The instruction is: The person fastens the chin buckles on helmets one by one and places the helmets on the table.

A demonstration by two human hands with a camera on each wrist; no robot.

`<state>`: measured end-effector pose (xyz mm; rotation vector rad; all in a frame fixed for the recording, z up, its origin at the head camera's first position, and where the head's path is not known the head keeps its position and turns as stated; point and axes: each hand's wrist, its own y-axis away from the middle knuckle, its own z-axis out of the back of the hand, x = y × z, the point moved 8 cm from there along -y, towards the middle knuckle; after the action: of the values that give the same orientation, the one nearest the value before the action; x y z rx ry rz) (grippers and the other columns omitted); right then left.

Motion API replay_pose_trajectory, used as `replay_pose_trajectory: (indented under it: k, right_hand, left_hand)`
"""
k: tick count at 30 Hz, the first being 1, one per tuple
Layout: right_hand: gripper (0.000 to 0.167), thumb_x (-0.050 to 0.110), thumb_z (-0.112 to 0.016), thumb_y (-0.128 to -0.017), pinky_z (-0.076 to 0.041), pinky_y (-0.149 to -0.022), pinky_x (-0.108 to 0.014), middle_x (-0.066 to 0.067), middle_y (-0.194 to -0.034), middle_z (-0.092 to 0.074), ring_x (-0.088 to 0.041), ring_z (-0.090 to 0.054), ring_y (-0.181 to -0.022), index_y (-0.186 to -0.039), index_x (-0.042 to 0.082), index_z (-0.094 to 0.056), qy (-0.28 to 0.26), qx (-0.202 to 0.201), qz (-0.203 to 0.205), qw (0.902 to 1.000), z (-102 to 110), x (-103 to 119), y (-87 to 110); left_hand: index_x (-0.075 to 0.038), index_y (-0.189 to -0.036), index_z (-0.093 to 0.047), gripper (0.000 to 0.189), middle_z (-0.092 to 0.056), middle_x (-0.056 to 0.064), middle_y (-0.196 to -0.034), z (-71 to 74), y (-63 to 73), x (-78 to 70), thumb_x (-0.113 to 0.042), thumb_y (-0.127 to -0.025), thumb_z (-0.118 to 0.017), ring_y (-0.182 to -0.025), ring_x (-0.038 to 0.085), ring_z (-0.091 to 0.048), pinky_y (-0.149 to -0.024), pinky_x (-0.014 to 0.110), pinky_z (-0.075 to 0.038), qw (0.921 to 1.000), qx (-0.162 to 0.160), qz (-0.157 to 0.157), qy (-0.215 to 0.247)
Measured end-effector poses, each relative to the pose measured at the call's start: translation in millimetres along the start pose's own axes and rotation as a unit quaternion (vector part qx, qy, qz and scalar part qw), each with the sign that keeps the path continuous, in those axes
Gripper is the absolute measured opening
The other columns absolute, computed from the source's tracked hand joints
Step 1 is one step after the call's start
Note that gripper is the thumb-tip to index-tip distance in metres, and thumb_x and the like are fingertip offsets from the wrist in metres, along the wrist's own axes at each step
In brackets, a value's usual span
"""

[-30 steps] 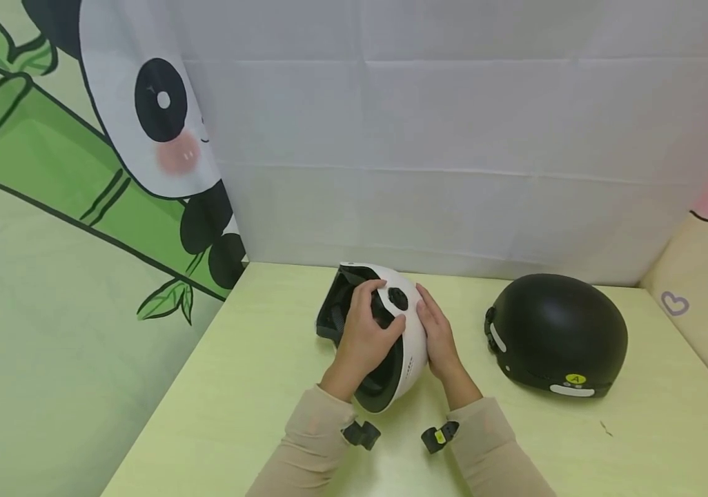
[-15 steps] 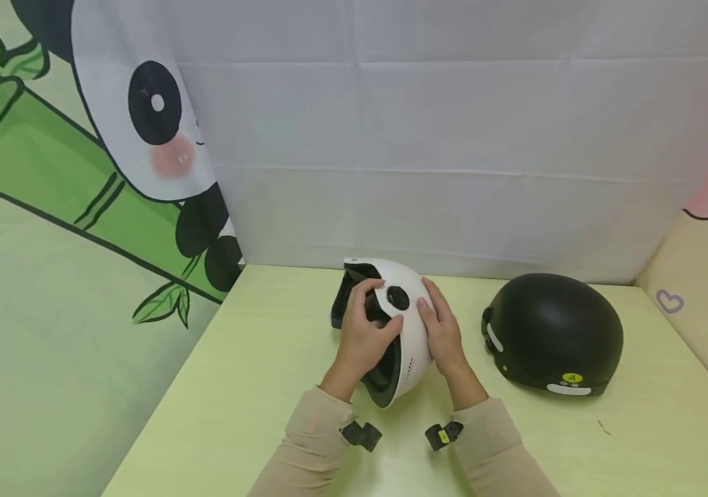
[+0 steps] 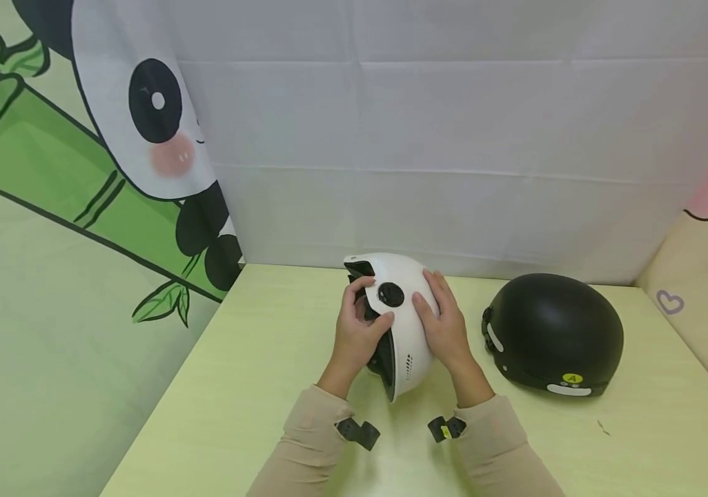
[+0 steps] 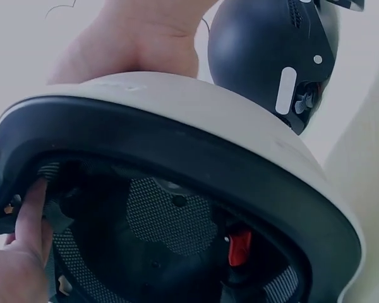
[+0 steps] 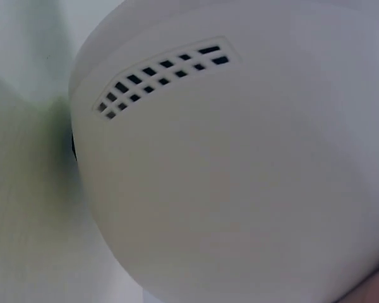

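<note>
A white helmet (image 3: 416, 338) with a round black disc (image 3: 390, 295) on its shell is tipped on its side in the head view, dark opening to the left. My left hand (image 3: 354, 331) grips the rim on that side. In the left wrist view one of its fingers (image 4: 30, 218) reaches inside, by the padded lining (image 4: 170, 218) and a red buckle piece (image 4: 240, 248). Opposite, my right hand (image 3: 447, 328) holds the smooth shell, thumb and fingers spread over its curve. Slotted vents (image 5: 158, 76) show close up in the right wrist view, where most of that hand is hidden.
To the right, a black helmet (image 3: 555, 328) with a yellow sticker (image 3: 573, 378) sits on the pale yellow table (image 3: 230, 386). A white cloth backdrop (image 3: 428, 138) rises behind the table. A printed panel with a panda and bamboo (image 3: 43, 145) stands at left.
The white helmet has turned in my hands, so its opening shows less and its outer shell more. My right hand has shifted slightly rightward with it. The black helmet stays in place.
</note>
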<state>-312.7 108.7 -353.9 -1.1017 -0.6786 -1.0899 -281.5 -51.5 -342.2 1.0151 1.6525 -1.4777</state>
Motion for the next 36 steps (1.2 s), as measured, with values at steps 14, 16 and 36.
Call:
replay_pose_trajectory:
  k: [14,16,36]
  right_hand:
    - [0.062,0.041,-0.058,-0.095,-0.026,-0.098,-0.071,-0.014,-0.158,-0.022,-0.045,-0.021,-0.139,-0.149,0.015,-0.043,0.143,0.020,0.002,0.9895,-1,30,-0.8]
    - [0.063,0.043,-0.057,-0.095,-0.025,-0.097,-0.072,-0.012,-0.159,-0.021,-0.043,-0.020,-0.140,-0.150,0.017,-0.042,0.155,0.024,-0.009,0.9875,-3,31,-1.0]
    - [0.065,0.052,-0.055,-0.093,-0.025,-0.097,-0.064,-0.008,-0.159,-0.021,-0.041,-0.022,-0.138,-0.150,0.024,-0.041,0.218,0.046,-0.014,0.9747,-32,46,-5.9]
  left_hand:
    - [0.000,-0.128,-0.037,0.054,-0.031,0.016,-0.142,14.0,6.1,21.7,0.006,-0.078,-0.055,-0.115,0.021,-0.052,-0.085,0.027,-0.050,0.9825,-0.042,0.003,0.182]
    - [-0.001,-0.128,-0.038,0.053,-0.032,0.015,-0.140,15.8,6.2,23.0,0.006,-0.078,-0.055,-0.112,0.020,-0.053,-0.083,0.027,-0.051,0.9799,-0.046,0.002,0.194]
    - [0.006,-0.138,-0.030,0.057,-0.035,0.019,-0.142,46.6,16.4,15.4,0.009,-0.084,-0.049,-0.118,0.021,-0.052,-0.089,0.030,-0.050,0.9838,-0.092,0.038,0.149]
